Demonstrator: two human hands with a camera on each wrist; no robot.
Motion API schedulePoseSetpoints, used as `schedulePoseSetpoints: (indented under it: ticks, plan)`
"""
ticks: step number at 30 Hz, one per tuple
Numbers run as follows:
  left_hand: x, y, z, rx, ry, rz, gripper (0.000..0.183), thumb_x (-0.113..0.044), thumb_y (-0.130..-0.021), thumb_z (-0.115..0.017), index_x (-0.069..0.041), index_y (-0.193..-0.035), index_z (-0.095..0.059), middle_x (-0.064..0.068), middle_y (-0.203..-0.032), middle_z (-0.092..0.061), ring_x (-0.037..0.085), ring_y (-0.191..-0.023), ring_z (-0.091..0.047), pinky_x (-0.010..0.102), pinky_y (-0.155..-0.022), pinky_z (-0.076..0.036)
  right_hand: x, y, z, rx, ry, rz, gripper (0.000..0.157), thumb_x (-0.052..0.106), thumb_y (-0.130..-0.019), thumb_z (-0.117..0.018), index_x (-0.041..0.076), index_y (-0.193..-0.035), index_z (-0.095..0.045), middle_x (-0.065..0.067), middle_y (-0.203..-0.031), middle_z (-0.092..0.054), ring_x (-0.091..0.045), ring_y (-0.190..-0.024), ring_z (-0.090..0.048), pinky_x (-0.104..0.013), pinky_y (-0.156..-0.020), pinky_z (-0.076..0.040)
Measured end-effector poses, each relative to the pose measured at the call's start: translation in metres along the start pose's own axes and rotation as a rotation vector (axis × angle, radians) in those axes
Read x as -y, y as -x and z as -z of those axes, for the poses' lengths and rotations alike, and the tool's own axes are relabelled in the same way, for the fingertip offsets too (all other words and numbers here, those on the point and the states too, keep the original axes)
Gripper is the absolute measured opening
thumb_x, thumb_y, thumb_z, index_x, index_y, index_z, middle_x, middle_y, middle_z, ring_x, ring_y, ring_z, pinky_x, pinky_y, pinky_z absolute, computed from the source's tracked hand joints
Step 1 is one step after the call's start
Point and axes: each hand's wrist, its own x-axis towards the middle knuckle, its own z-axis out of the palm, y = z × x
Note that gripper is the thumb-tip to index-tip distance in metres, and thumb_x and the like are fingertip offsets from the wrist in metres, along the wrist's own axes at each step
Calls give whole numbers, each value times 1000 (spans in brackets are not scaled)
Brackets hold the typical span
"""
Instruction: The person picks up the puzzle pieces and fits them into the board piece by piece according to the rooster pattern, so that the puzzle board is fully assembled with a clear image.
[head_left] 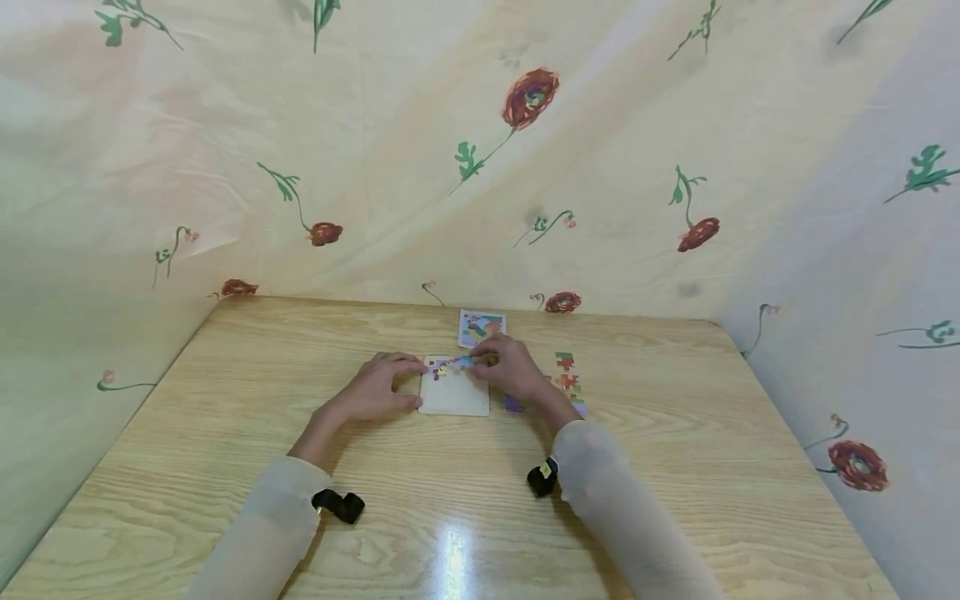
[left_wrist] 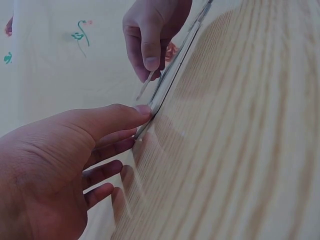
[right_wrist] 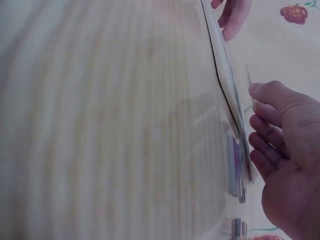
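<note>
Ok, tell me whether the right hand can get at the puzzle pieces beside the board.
Probably not yet: the right hand pinches a thin piece, though the puzzle pieces lie close by, partly hidden by its wrist.

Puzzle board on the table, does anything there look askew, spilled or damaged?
Nothing stands out. The puzzle board rests on the table, the left hand touching its left edge; the right hand pinches a puzzle piece over it, and loose pieces lie to the board's right. Tiny chips wouldn't show.

White glare on the near tabletop, both wrist views dimmer
</note>
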Motion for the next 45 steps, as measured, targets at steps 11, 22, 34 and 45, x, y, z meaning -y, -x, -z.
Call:
schedulePoseSetpoints:
  ticks: [11,22,34,45]
  plan:
    - [1,-2,-1,-5,-2,7,52,-30,-92,-75,-18,-141,-64,10,-154,-52,38,-148,-37,66,-120,-27,3,-8,-8,10,51,19,23,17,-90,-80,6,-110,-78,-8,-112,-70,-18,-94,-58,-29,-82,-49]
    - [2,-2,-1,-5,-4,-2,53,-29,-92,-75,-18,-142,-63,10,-154,-52,38,-147,-38,66,-120,-26,5,-8,-8,31,78,24,21,18,-90,-81,7,-107,-78,-11,-121,-68,-26,-111,-64,-41,-97,-54]
    - [0,-1,0,-6,-7,3,53,-29,-92,-75,-18,-142,-63,10,-155,-51,38,-147,-38,65,-120,-27,3,-11,-11,33,99,43,23,18,-88,-83,6,-107,-79,-10,-117,-73,-28,-115,-66,-44,-103,-53]
    - [1,-1,-1,0,-4,10,53,-30,-92,-75,-19,-142,-63,10,-156,-50,37,-147,-38,64,-121,-27,4,-10,-10,37,88,42,24,18,-88,-83,6,-108,-79,-10,-118,-73,-29,-117,-66,-45,-105,-53]
